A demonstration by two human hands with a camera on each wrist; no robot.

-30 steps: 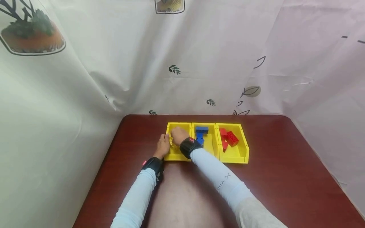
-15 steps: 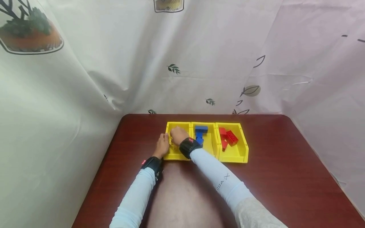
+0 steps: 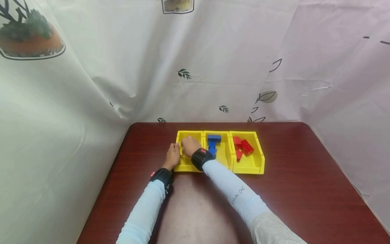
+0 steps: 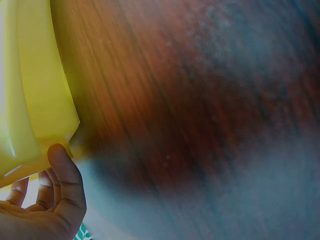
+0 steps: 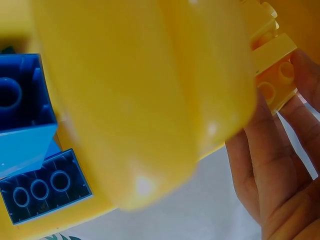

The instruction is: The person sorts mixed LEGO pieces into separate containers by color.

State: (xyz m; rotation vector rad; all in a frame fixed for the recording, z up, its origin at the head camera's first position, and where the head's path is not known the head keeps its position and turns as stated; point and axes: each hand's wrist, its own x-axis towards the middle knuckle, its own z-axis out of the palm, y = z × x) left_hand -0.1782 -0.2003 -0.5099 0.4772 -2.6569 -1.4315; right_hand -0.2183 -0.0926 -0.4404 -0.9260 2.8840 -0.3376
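Three yellow bins stand side by side on the table. My left hand (image 3: 172,156) grips the left wall of the left bin (image 3: 187,168); in the left wrist view its thumb (image 4: 62,160) lies against the yellow plastic and the fingers curl behind. Inside that same bin, my right hand (image 3: 191,145) reaches down and pinches a yellow toy brick (image 5: 277,82). The right wrist view has its fingers and thumb around this brick, with more yellow brick (image 5: 257,20) above it. From the head, the right hand hides most of the bin's contents.
Blue bricks (image 3: 214,138) lie in the middle bin (image 3: 223,156), and red bricks (image 3: 247,147) in the right bin (image 3: 258,170). The dark red table (image 3: 292,189) runs back to a patterned white curtain (image 3: 201,91). Dividing walls separate the bins.
Both hands keep almost the same place at the left bin. The whole head view shifts very slightly; the bins and bricks stay put.
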